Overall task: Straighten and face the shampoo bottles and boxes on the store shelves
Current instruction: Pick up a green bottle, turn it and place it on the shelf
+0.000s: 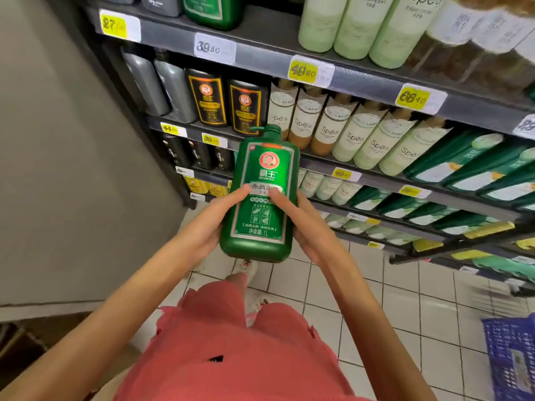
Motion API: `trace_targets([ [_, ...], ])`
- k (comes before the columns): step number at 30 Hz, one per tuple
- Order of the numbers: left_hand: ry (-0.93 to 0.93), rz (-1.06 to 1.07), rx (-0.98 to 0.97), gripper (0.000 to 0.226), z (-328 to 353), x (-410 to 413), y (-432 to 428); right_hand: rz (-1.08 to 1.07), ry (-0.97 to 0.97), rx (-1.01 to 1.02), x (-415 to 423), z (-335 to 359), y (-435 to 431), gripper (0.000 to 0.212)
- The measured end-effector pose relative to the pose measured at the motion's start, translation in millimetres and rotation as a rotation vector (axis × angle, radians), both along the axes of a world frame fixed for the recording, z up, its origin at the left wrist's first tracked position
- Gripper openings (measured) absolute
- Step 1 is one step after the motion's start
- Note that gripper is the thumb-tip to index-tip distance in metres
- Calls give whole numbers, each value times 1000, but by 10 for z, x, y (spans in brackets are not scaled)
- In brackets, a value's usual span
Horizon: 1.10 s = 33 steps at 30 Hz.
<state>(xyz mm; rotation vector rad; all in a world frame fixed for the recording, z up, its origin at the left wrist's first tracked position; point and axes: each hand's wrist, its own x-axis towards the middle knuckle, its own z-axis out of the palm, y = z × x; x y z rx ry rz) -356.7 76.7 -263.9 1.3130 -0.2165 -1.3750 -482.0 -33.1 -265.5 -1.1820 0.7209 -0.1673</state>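
Before the shelves [260, 58], left hand [210, 225] and right hand [308, 228] clasp a green bottle [262, 166], label outward, probably pump-topped.

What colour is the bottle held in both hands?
Dark green, with a green and white label; the bottle shows in the head view.

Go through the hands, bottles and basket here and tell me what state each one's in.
green Bawang bottle: off the shelves, upright, label toward camera, held in both hands.
left hand: grips the bottle's left side, thumb on label.
right hand: grips its right side, thumb on label.
black Bawang bottles: standing, labels outward.
Spes bottles: standing in a row, labels outward.
blue basket: partly out of view.
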Motion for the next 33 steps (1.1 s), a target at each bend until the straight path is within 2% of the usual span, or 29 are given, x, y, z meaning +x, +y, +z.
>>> trace_targets([
  [6,-262,105,-27,56,175,13,-91,33,-141,-101,21,44,-50,67],
  [11,-388,96,-146,59,432,279,-340,-125,-242,-193,334,237,-207,80],
  [14,-494,47,-191,64,602,532,-538,-221,-241,-282,621,404,-370,76],
  [18,-655,-18,-239,46,814,937,-833,-355,-166,-318,1036,611,-616,71],
  [21,-814,-23,-237,30,912,1248,-1081,-377,-177,-406,1302,762,-794,62],
  [24,-969,-39,-260,36,967,1475,-1323,-434,-195,-499,1494,876,-966,46],
  [27,-1171,38,-232,37,995,1605,-1517,-511,-193,-575,1630,953,-1101,45],
  [29,-1202,80,-254,36,986,1660,-1624,-544,-180,-649,1706,995,-1165,45],
  [33,-1136,124,-351,37,969,1720,-1780,-588,-171,-773,1809,1025,-1273,39],
])
